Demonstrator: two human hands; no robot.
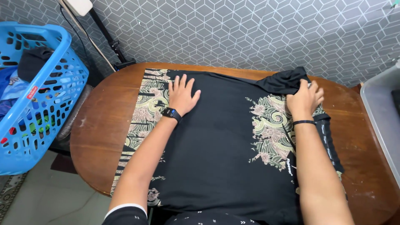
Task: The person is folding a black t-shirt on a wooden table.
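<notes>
A black patterned shirt [221, 141] lies spread on the desk [100, 125]; the left hand [182, 95] presses flat and released on its far left part, while the right hand [305, 99] grasps the bunched sleeve [283, 81] at far right.

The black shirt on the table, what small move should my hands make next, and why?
Probably draw the right hand inward, laying the bunched sleeve it grips across the black shirt. The left hand already lies flat, pinning the cloth, and the sleeve is lifted and crumpled at the far right corner.

The blue laundry basket [50, 83] runs off the frame's left edge beside the table [100, 125]. The grey bin [381, 112] right of the table is cut off too.
</notes>
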